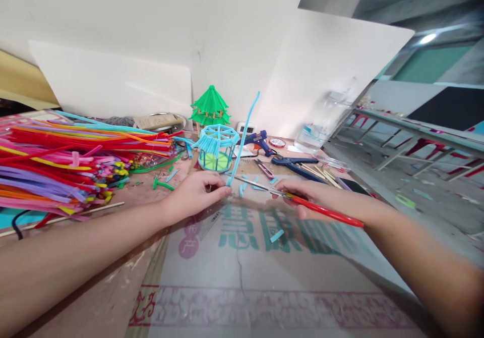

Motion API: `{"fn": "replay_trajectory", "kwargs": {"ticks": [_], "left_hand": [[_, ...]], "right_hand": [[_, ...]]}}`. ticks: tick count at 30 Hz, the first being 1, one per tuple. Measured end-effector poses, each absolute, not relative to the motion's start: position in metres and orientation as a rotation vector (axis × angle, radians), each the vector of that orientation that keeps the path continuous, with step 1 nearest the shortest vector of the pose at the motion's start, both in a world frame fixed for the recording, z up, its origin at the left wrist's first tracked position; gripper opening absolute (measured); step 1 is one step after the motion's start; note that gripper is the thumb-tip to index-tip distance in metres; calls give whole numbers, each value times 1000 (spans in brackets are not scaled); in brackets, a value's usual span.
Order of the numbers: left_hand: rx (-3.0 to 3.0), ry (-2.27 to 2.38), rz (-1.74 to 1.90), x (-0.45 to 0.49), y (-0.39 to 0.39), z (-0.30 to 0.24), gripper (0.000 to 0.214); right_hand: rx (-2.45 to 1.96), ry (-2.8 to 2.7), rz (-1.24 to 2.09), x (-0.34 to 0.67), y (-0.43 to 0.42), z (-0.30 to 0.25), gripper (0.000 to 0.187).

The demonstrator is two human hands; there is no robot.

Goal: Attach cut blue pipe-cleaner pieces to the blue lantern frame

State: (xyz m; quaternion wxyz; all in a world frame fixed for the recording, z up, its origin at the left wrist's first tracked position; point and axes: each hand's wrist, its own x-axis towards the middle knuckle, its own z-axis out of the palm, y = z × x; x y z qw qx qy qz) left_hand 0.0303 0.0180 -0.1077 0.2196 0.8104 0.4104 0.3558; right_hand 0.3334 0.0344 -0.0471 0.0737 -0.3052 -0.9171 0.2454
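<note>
A broad white wall [143, 20] fills the back, a grey-floored room opens at two o'clock, and here's the brownish worktop [94, 302], carrying a pale sheet printed in teal and pink [287, 282]. In come both forearms! The left hand [196, 191], from eight o'clock, has its fingers [222, 192] pinched shut on the low end of a light-blue fuzzy craft stem [247, 126], which leans up towards one o'clock, just above mid-sheet. The right hand [302, 194], from four o'clock, has its fingers curled round red-handled metal scissors [325, 212], blades aimed at ten o'clock, tips right by that low end; whether they touch it, I can't tell.

Around that pinch, a huge heap of multicoloured fuzzy stems [91, 161] sprawls at nine to ten o'clock. The green tiered model roof [210, 107] rises at eleven, and nearer stands a light-blue openwork model frame [215, 151], the upright stem crossing close by its right edge. Dark-blue-handled pliers [298, 169] lie at two, a blue glue gun [260, 141] at one, a pink utility knife [264, 169] nearer in, and a small light-blue offcut [277, 235] down at four!
</note>
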Motion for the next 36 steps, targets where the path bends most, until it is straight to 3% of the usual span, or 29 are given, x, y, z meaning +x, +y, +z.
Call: {"fn": "replay_trajectory", "kwargs": {"ticks": [36], "left_hand": [[2266, 1079, 941, 32, 16, -105, 24]], "right_hand": [[-1077, -2768, 637, 316, 30, -52, 37]]}}
